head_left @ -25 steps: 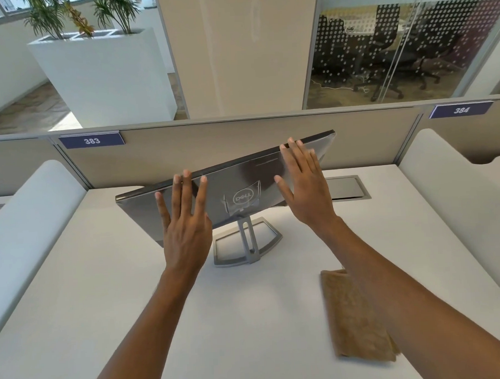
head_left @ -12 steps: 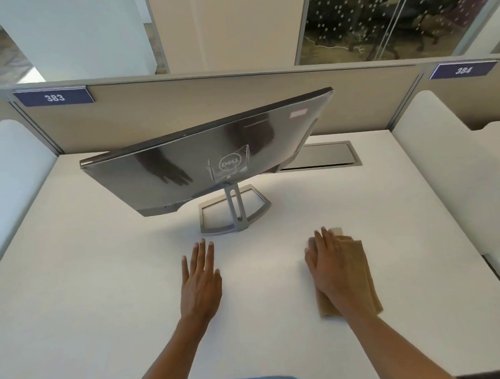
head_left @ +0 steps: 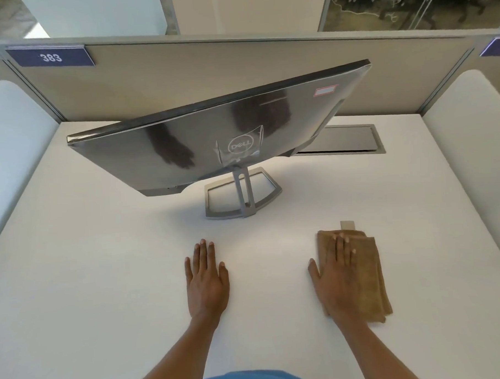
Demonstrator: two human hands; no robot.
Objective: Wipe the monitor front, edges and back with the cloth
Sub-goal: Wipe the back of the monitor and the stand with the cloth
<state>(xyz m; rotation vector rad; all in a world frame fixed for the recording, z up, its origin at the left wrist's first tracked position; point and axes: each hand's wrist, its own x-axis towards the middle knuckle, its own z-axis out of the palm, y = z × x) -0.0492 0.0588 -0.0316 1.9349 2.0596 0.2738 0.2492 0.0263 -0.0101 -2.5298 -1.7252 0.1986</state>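
Observation:
A grey monitor (head_left: 283,122) stands on its open metal stand (head_left: 242,198) in the middle of the white desk (head_left: 104,281), turned with its glossy back and logo towards me and its screen hidden. A folded brown cloth (head_left: 367,273) lies on the desk near me at the right. My right hand (head_left: 337,277) rests flat on the cloth's left half, fingers straight and not closed on it. My left hand (head_left: 206,280) lies flat on the bare desk in front of the stand, holding nothing.
A beige partition (head_left: 237,66) with a blue 383 label (head_left: 51,57) runs behind the monitor. A dark cable hatch (head_left: 347,140) is set into the desk at the back right. White padded dividers (head_left: 8,136) flank the desk on both sides.
Both hands came off the monitor's back and dropped to the desk. The right one landed on the cloth, the left on the bare surface. My view tilted down.

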